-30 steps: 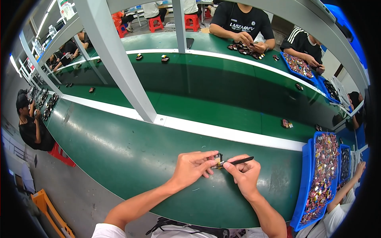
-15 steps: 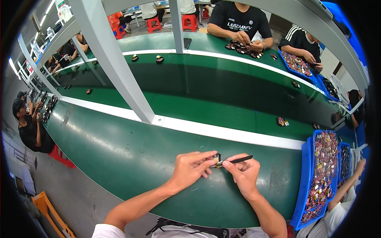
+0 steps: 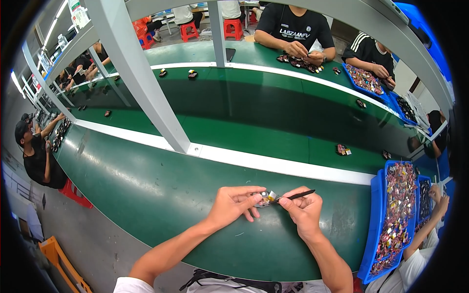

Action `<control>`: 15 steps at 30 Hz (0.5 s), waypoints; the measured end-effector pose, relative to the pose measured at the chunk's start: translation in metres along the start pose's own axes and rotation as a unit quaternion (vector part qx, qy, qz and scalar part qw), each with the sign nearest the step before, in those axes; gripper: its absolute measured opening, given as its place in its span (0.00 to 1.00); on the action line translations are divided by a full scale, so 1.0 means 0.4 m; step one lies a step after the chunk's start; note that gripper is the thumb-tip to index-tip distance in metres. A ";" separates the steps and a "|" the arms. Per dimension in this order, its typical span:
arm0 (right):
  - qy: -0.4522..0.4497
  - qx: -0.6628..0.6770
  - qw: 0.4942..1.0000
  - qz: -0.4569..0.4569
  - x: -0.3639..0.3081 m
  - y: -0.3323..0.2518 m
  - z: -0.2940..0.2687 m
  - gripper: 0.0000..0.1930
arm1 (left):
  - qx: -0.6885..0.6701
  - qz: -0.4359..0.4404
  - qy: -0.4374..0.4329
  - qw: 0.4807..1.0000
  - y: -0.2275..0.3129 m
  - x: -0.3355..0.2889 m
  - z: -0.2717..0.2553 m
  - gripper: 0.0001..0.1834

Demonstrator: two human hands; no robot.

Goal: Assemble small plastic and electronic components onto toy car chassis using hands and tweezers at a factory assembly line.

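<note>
My left hand (image 3: 233, 206) pinches a small electronic assembly (image 3: 264, 199) between thumb and fingers, just above the green worktable (image 3: 195, 195). Clear-looking casing, a yellow patch and a pale tab show on the piece; the fingers cover its left side. In my right hand (image 3: 304, 209) is a slim black tweezer-like tool (image 3: 299, 195), gripped between thumb and forefinger. Its thin tip points left and reaches the assembly's right edge; whether it touches cannot be made out.
A blue bin (image 3: 376, 219) heaped with small wired parts stands to my right, beside a co-worker's arms (image 3: 430, 222). Beyond a white rail (image 3: 273, 163), a green conveyor belt (image 3: 234, 132) carries scattered assemblies. A grey post (image 3: 141, 78) rises ahead. Co-workers sit across the belt and far left.
The assembly has turned in my left hand, so its pale tab now shows. My right hand and tool have shifted slightly right. Pieces on the belt have drifted left.
</note>
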State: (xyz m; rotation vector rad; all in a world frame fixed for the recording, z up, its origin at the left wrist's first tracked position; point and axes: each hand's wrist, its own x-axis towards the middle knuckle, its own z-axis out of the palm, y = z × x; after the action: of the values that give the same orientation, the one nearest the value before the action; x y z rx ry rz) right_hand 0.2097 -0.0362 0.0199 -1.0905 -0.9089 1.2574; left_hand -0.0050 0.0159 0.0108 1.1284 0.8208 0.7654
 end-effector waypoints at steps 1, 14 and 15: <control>0.000 0.000 1.000 0.000 0.000 0.002 -0.002 0.07 | 0.002 0.000 -0.006 1.000 0.003 -0.001 -0.002 0.18; 0.003 -0.041 0.998 -0.039 -0.007 0.019 -0.010 0.06 | 0.015 0.017 -0.066 0.998 0.018 -0.001 0.002 0.20; 0.008 -0.031 0.999 -0.036 -0.007 0.016 -0.009 0.06 | 0.015 0.017 -0.065 0.998 0.018 -0.001 0.002 0.20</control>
State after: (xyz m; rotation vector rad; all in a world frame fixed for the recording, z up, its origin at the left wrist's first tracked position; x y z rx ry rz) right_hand 0.2112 -0.0395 0.0131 -1.1053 -0.9723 1.1660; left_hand -0.0051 0.0170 0.0181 1.2100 0.7064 0.7019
